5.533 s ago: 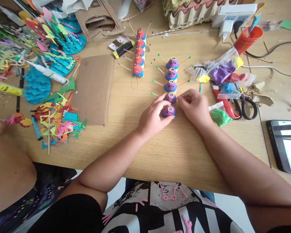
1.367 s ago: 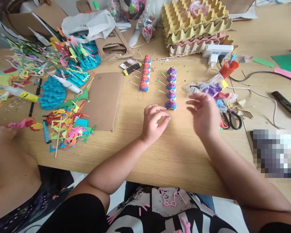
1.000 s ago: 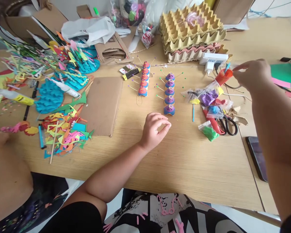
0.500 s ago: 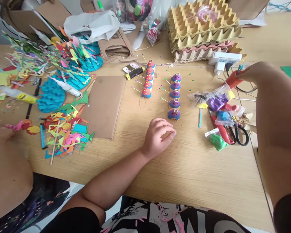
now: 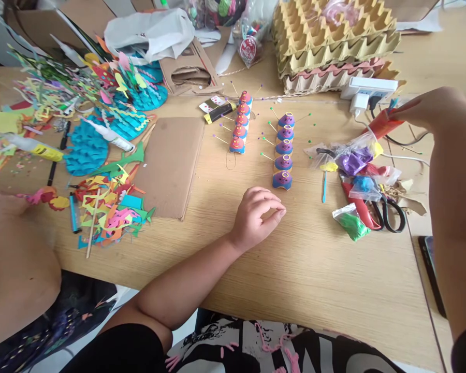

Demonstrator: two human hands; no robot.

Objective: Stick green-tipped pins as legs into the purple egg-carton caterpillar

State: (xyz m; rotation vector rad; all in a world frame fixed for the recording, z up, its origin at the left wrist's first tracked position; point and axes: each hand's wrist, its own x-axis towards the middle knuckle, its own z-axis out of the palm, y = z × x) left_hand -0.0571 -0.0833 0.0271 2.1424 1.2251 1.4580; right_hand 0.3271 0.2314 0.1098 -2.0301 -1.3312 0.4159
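My left hand (image 5: 257, 218) is above the table, its thumb and index tips together; whether a small thing is between them is not visible. Just beyond it stands a purple-and-blue row of egg-carton cups (image 5: 284, 147) with yellow rings, small faces and green-tipped pins. To its left is a similar red-and-blue row (image 5: 239, 129) with purple-tipped pins. My right hand (image 5: 421, 110) reaches to the upper end of a red-orange tube (image 5: 382, 124), where something blue shows. Its fingertips are partly hidden, so their grip is unclear.
Bagged clay (image 5: 353, 224), black-handled scissors (image 5: 394, 215) and a blue tool (image 5: 324, 187) lie right. Behind are egg trays (image 5: 334, 46) and a power strip (image 5: 368, 87). Cardboard (image 5: 171, 166) and paper scraps (image 5: 112, 212) lie left, near another person's arm (image 5: 15, 269).
The view has shifted slightly, and a dark phone now shows at the right edge. Both hands keep nearly the same pose, my right hand still at the red-orange tube.
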